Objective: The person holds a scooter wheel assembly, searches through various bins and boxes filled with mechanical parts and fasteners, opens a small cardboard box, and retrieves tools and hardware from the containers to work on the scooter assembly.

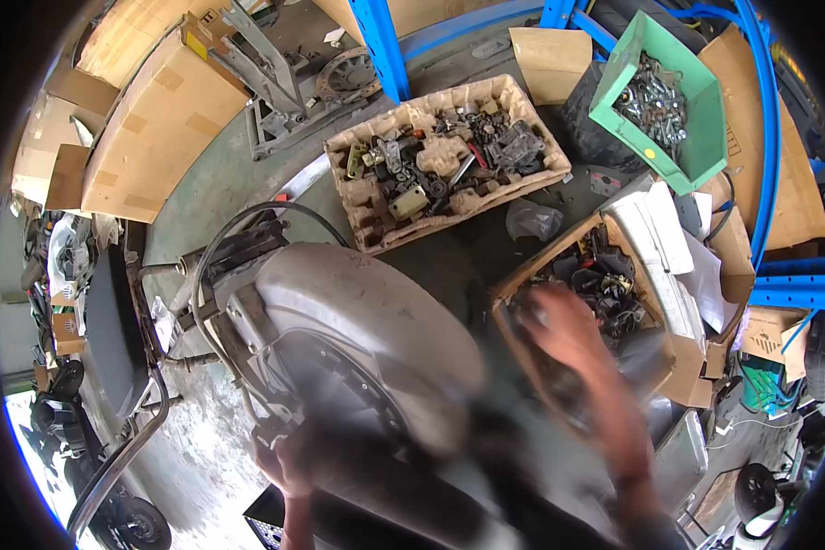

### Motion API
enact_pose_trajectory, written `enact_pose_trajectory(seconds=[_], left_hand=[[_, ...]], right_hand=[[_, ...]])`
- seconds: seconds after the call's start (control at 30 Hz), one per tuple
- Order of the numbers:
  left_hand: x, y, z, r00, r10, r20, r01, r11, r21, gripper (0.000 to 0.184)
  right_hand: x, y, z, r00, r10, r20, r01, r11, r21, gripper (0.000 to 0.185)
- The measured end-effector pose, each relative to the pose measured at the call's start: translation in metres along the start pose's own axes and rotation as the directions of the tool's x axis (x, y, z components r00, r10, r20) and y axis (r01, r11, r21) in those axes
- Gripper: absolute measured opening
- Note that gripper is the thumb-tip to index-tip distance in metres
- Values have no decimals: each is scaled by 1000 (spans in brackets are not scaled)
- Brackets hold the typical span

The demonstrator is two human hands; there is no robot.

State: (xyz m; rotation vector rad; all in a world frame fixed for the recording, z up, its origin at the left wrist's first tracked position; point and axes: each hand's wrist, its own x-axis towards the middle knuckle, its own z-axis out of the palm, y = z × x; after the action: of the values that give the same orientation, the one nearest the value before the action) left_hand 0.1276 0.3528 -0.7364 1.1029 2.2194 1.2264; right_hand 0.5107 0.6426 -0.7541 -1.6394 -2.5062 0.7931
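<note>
A large dusty wheel with a wide tyre (376,321) stands in the middle, joined to a metal frame on its left. My left hand (284,463) is at the lower left side of the wheel, its fingers against a metal part near the hub; what they hold is hard to make out. My right hand (559,321) is over the left part of a cardboard box (655,298) filled with dark metal parts. It is smeared by motion, and its fingers and anything in them are unclear.
A moulded carton tray (367,240) of mixed parts lies beyond the wheel. To its right is a green bin (706,119) of bolts. Blue rack posts (379,46) rise behind. Large cardboard (165,128) stands at the upper left, a black seat (117,330) at left.
</note>
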Motion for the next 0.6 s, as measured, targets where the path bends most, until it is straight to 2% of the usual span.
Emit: enact_pose_trajectory(seconds=[0.07, 0.13, 0.2, 0.23, 0.33, 0.37, 0.4, 0.43, 0.47, 0.53, 0.57, 0.6], left_hand=[[-4, -8, -2, 1000, -31, -7, 30, 999, -29, 49], [-2, 3, -1, 998, -59, 17, 59, 998, -15, 51], [-1, 7, 1, 996, -89, 27, 90, 993, -71, 53], [-1, 10, 5, 995, -96, -14, 95, 994, -49, 52], [10, 39, 13, 999, -32, 34, 32, 1000, 0, 51], [13, 42, 18, 999, -29, -43, 30, 999, 30, 57], [15, 42, 18, 999, -33, -43, 34, 999, 27, 57], [15, 41, 17, 999, -11, -43, 14, 999, 53, 57], [15, 40, 17, 999, 9, -42, -5, 997, 79, 56], [11, 35, 15, 998, -26, -51, 30, 996, 80, 55], [10, 29, 13, 998, -28, -62, 33, 996, 84, 54], [9, 24, 12, 997, -27, -74, 34, 995, 89, 54]], right_hand=[[30, -10, -4, 987, -11, -158, 41, 980, 192, 25], [61, -24, -3, 951, -154, -268, 182, 980, 83, 29], [93, -42, -6, 972, -171, -159, 182, 982, 58, 33], [107, -49, -3, 973, -164, -163, 174, 983, 51, 33], [137, -55, 9, 971, -175, -160, 171, 984, -41, 41], [143, -56, 11, 989, -131, -73, 122, 986, -117, 45], [148, -54, 16, 997, -79, 12, 80, 977, -198, 48], [151, -43, 40, 986, -126, -110, 98, 968, -230, 53], [152, -42, 46, 987, -125, -104, 98, 967, -233, 53], [151, -38, 56, 953, -177, -247, 98, 948, -303, 47], [153, -38, 56, 957, -173, -235, 96, 947, -306, 47], [160, -39, 54, 958, -157, -238, 82, 952, -296, 35]])
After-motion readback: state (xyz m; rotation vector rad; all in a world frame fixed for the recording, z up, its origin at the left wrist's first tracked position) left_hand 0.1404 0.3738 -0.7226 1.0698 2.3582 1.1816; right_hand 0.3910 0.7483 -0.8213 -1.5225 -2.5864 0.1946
